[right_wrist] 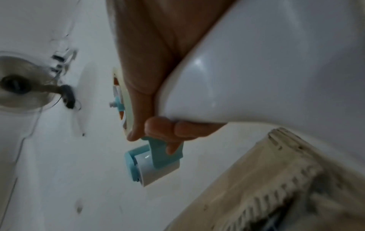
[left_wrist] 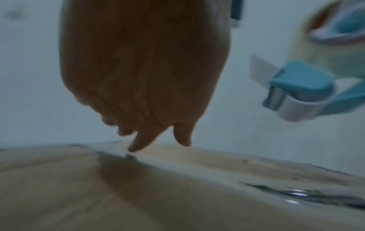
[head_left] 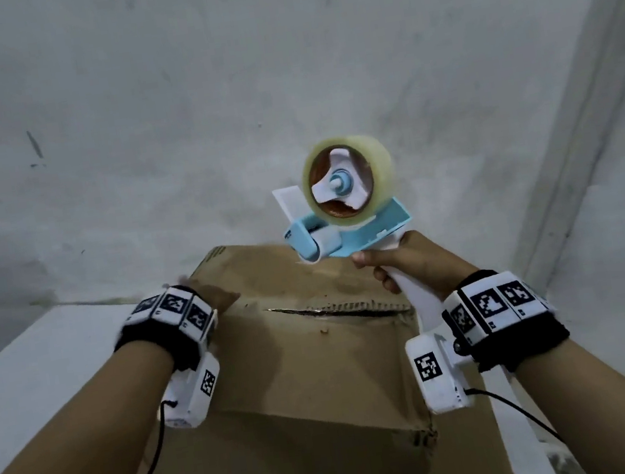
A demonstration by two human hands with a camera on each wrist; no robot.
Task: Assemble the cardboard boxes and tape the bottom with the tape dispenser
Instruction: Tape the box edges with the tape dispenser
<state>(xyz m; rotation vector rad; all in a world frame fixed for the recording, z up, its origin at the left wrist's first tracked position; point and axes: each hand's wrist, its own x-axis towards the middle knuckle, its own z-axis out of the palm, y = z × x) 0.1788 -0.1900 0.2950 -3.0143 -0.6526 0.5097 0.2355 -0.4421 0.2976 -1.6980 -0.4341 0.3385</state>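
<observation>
A brown cardboard box stands on a white table, its upper flaps folded shut with a ragged open seam across the top. My left hand lies on the box's far left top edge, fingers pointing down over it. My right hand grips the white handle of a blue-and-white tape dispenser carrying a clear tape roll. The dispenser hangs just above the box's far edge, roller pointing left and apart from the cardboard.
The white table reaches out to the left of the box. A grey stained wall rises right behind it, with a corner at the right. Cables trail from both wrist cameras. The right wrist view shows a fan overhead.
</observation>
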